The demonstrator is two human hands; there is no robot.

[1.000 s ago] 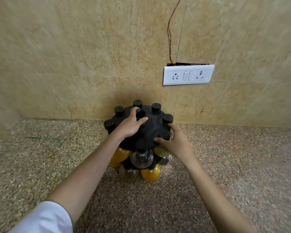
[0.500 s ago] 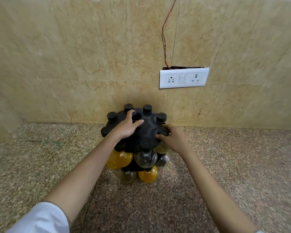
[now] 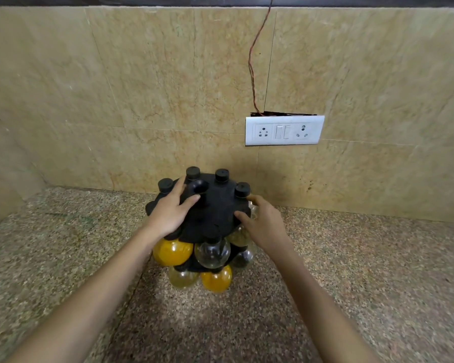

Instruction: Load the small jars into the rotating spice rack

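Observation:
A black round spice rack [image 3: 218,205] stands on the granite counter close to the wall. Small round jars hang from it in two tiers: an orange-filled jar [image 3: 172,251] at front left, a clear jar [image 3: 212,254] in the middle, another orange jar [image 3: 216,281] and a pale jar [image 3: 182,279] below. Black jar caps [image 3: 222,175] stick up around the rack's top. My left hand [image 3: 169,213] lies flat on the top's left side, fingers by the central hub. My right hand [image 3: 262,221] grips the rack's right edge, over a jar partly hidden behind it.
A beige tiled wall rises just behind the rack, with a white socket and switch plate [image 3: 283,130] and a red wire [image 3: 254,61] running up from it. Speckled granite counter [image 3: 364,271] stretches to both sides and toward me.
My view has tilted up, so rack and hands sit lower in the frame. Both hands stay on the rack. The rack seems to have turned slightly.

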